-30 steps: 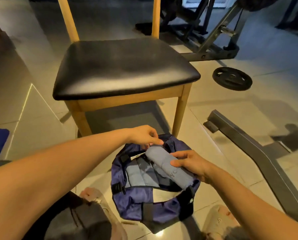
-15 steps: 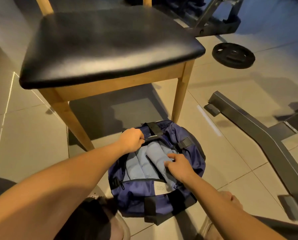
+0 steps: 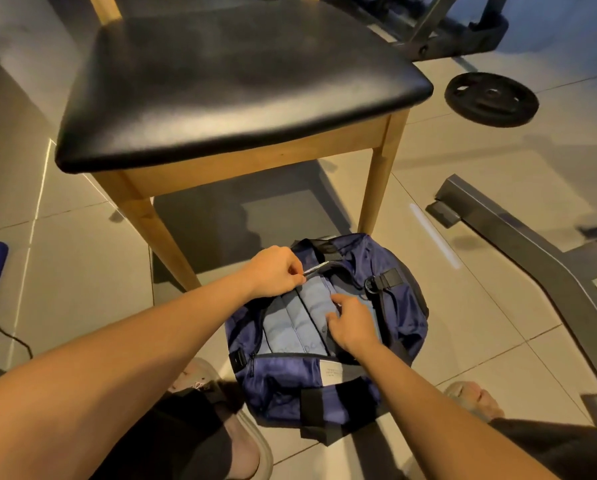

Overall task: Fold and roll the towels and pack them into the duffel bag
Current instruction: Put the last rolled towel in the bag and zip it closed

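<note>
A navy blue fabric duffel bag [image 3: 283, 379] is set open on the tiled floor [image 3: 82, 271] before a wooden chair with a black padded seat [image 3: 241, 81]. Pale blue-grey rolled towels [image 3: 290, 327] are packed side by side inside it. The bag's far zip edge [image 3: 316, 270] is pinched by the left hand [image 3: 276, 271]. The rightmost roll [image 3: 319, 303] is grasped by the curled fingers of the right hand [image 3: 352, 327].

Views: one, worn on the person's head.
Facing: forward and steeply down at the tiled floor [image 3: 82, 271].
Nearness: close; both forearms run in from the bottom edge.
Lower middle: left hand [image 3: 276, 271] and right hand [image 3: 354, 327] at the duffel bag [image 3: 290, 379] and its towels [image 3: 290, 327].
Upper frame: chair [image 3: 238, 81] seat, seen from above.
Lens: wide-angle.
</note>
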`<state>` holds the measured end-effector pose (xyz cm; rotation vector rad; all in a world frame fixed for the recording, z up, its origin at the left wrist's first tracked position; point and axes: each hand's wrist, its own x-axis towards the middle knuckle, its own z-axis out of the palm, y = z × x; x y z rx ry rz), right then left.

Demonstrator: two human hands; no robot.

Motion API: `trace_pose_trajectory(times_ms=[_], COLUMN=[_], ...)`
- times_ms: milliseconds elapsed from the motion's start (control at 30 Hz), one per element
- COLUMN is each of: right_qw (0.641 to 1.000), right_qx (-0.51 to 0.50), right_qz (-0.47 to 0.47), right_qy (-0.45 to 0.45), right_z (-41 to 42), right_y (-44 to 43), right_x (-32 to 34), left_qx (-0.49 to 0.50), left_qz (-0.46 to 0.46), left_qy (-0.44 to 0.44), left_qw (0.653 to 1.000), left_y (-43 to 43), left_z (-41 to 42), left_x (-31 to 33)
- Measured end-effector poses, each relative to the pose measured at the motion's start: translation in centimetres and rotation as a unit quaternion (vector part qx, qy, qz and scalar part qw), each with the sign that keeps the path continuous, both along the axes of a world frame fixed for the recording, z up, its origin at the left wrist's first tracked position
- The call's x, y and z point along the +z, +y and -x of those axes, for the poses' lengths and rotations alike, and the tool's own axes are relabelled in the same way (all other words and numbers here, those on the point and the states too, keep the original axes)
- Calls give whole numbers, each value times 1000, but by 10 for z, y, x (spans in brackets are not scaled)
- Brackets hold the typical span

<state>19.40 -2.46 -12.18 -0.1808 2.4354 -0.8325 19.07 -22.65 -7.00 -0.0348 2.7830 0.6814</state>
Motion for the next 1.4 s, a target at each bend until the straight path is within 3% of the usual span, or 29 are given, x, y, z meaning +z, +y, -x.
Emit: trace_pose_trajectory(times_ms=[233, 333, 433, 533, 633, 833, 1167, 1300, 1400], right_qw=[973, 932, 868, 837, 841, 884, 883, 910, 906], right_qx=[169, 289, 417, 459, 450, 380, 305, 175, 106], right_qz=[-122, -192, -243, -251, -248, -152, -161, -107, -164], right_qy=[103, 110, 116, 161, 169, 225, 318, 360, 376], right_z=[7, 13, 3, -7, -9, 12, 12, 43, 69], right_y=[22, 43, 55, 61, 62, 51, 56, 66, 78], right_x=[39, 60, 65, 59, 64, 96, 30, 44, 44], left_qx=[-78, -75, -69, -59, -50, -32, 20, 22, 19], left_qz=[89, 110, 118, 123, 108, 56, -53, -59, -40], left_qy=[5, 22, 41, 59, 64, 43, -6, -34, -45], left_qw=[993, 991, 990, 989, 991, 997, 998, 997, 998], left_y=[23, 30, 36, 40, 40, 41, 28, 26, 29], left_z=[-10, -15, -16, -17, -17, -14, -7, 2, 8], left_x=[-25, -32, -34, -33, -32, -28, -25, -22, -20])
